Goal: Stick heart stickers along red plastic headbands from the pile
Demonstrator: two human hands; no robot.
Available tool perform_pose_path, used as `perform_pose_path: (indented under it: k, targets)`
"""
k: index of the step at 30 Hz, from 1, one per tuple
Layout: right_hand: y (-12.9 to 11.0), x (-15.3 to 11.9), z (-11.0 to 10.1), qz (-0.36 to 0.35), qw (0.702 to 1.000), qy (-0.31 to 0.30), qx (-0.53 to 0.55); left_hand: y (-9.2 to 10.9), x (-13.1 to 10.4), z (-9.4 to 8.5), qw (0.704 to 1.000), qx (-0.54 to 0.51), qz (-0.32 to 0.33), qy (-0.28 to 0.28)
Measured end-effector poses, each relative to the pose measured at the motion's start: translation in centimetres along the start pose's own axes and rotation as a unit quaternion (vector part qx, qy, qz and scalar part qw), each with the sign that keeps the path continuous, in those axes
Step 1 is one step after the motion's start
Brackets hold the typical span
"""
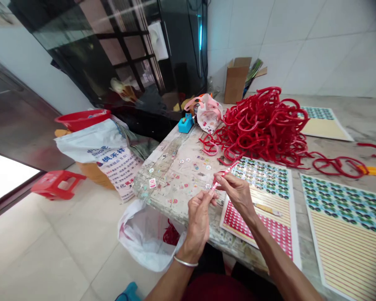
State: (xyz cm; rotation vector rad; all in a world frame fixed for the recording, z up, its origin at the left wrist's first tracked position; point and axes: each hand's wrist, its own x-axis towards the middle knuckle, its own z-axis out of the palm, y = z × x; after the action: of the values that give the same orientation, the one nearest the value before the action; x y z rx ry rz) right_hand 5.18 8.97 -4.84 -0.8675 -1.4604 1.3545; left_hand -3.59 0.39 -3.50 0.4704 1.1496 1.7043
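My left hand [200, 211] and my right hand [235, 188] are close together over the table's front edge. Between them runs a narrow pink-and-white strip [215, 184], pinched by the fingers of both hands. A bit of red shows at my right fingertips; how it joins the strip is too small to tell. Under my right hand lies a sticker sheet [258, 229] with green-blue and pink patterns, and a yellow-handled cutter [268, 209] rests on it. Behind the sheet rises a big tangled pile of red bands [266, 125].
More sticker sheets [351, 238] lie at the right. A blue tape dispenser [185, 123], a pink-and-white bag [208, 113] and a cardboard box [236, 81] stand behind. A white sack [138, 238] holding red bands hangs open below the table's left edge.
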Motion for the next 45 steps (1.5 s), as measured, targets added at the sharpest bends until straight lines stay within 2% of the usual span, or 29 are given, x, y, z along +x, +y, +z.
perform_pose_path:
  k: [7, 14, 18, 23, 27, 30, 36, 40, 45]
  targets:
    - [0.2, -0.1, -0.1, 0.014, 0.999, -0.007, 0.039, -0.2, -0.2, -0.1, 1.0, -0.009, -0.007, -0.008]
    - [0.2, 0.3, -0.2, 0.071, 0.994, 0.027, 0.08, -0.4, -0.4, -0.4, 1.0, 0.001, -0.014, -0.018]
    - [0.3, 0.4, -0.7, 0.077, 0.994, 0.011, 0.081, -0.4, -0.6, -1.1, 0.999, 0.022, -0.015, -0.04]
    - [-0.1, -0.3, -1.1, 0.028, 0.999, -0.03, 0.035, 0.9, -0.5, -2.2, 0.985, 0.133, -0.034, -0.101]
    - [-1.1, -1.0, -1.3, -0.081, 0.993, -0.06, -0.057, 2.4, 0.4, -1.4, 0.967, 0.209, -0.041, -0.137]
    - [-1.5, -1.2, -1.6, -0.123, 0.987, -0.054, -0.085, 2.9, 0.9, -0.5, 0.957, 0.23, -0.048, -0.169]
    - [-0.9, -1.5, -2.3, -0.125, 0.985, -0.051, -0.106, 1.5, 0.6, 0.0, 0.959, 0.209, -0.045, -0.185]
    - [-0.6, -1.7, -2.2, -0.119, 0.985, -0.07, -0.105, 0.6, 0.2, 0.4, 0.964, 0.17, -0.061, -0.197]
    - [-0.7, -1.5, -2.3, -0.055, 0.995, -0.053, -0.069, 0.1, -0.1, 0.6, 0.969, 0.167, -0.023, -0.179]
